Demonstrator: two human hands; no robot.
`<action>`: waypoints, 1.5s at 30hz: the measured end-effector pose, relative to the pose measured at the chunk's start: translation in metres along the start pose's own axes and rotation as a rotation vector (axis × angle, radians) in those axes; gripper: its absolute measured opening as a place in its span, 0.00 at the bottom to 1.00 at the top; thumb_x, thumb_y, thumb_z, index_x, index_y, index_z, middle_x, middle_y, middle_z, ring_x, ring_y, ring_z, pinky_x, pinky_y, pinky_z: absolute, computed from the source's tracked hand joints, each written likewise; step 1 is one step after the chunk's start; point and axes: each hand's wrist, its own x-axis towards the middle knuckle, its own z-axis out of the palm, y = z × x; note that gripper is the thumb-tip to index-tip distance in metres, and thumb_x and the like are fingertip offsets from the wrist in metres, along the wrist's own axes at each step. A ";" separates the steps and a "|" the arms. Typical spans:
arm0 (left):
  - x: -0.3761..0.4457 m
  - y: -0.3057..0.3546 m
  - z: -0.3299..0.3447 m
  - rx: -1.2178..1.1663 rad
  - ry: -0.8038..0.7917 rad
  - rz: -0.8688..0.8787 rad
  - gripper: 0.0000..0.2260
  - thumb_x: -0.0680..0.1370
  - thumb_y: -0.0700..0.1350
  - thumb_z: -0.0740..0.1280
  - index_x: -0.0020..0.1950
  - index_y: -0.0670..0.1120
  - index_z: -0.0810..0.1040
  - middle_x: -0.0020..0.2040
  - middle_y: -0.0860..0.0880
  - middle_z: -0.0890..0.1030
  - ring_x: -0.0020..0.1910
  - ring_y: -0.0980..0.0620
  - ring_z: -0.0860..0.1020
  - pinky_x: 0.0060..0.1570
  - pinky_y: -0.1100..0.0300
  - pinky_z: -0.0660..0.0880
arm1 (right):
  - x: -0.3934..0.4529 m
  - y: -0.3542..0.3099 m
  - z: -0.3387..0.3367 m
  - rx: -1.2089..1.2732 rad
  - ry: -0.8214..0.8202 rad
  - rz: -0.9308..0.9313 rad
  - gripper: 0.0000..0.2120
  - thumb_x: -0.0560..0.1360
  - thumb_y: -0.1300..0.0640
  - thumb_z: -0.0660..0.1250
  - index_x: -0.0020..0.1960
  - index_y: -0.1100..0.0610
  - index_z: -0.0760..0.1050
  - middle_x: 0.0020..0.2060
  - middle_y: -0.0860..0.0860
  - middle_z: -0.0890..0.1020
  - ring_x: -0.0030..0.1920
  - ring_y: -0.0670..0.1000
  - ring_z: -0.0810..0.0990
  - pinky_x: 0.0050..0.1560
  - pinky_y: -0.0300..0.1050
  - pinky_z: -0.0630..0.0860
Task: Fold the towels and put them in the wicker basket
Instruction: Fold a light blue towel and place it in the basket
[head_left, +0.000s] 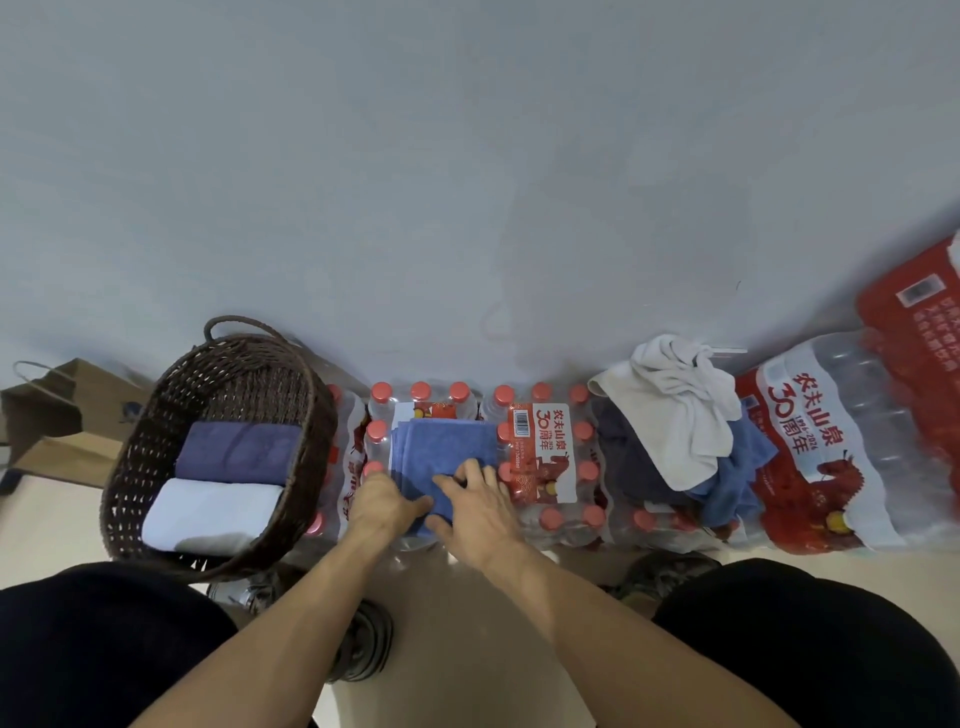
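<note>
At the far left we see a brown paper bag (49, 410) standing on the floor against the wall. Just beside it is the wicker basket (130, 467), dark brown, which holds two folded towels side by side: a purple towel (236, 451) toward its far end and a white towel (210, 514) toward its near end. To the right of the basket, shrink-wrapped packs of red-capped water bottles (540, 457) line the foot of the wall and serve as our work surface.

A folded blue towel (441, 452) lies flat on the left pack, reaching its near edge. Our left hand (387, 506) presses on the towel's near left corner with the fingers lying fairly straight on the cloth. Our right hand (480, 506) rests on the near right part, fingers spread and flat, thumb at the towel's near edge. Neither hand grips the cloth.

Farther right, a heap of unfolded towels (675, 431) in white, dark grey and blue sits on the packs. At the right edge another water pack (831, 457) lies on its side.
</note>
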 end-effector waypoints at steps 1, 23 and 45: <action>0.001 -0.001 -0.001 -0.025 -0.020 -0.016 0.27 0.67 0.50 0.79 0.55 0.44 0.67 0.39 0.53 0.71 0.38 0.53 0.72 0.29 0.64 0.64 | 0.000 0.001 -0.001 0.004 -0.018 -0.002 0.29 0.76 0.42 0.64 0.74 0.48 0.64 0.60 0.52 0.64 0.61 0.56 0.65 0.65 0.53 0.67; -0.080 0.089 -0.076 0.158 0.043 0.955 0.02 0.72 0.39 0.71 0.40 0.45 0.83 0.34 0.51 0.81 0.32 0.52 0.76 0.36 0.59 0.71 | -0.015 -0.002 -0.128 0.025 0.281 -0.349 0.36 0.61 0.39 0.77 0.65 0.51 0.72 0.65 0.53 0.70 0.69 0.56 0.64 0.70 0.55 0.58; -0.025 0.104 -0.011 -0.386 -0.228 0.505 0.09 0.76 0.39 0.72 0.54 0.46 0.77 0.45 0.52 0.80 0.45 0.54 0.79 0.47 0.66 0.78 | -0.037 0.120 -0.146 0.705 -0.088 0.371 0.10 0.79 0.54 0.67 0.58 0.57 0.78 0.50 0.50 0.83 0.49 0.50 0.80 0.47 0.39 0.77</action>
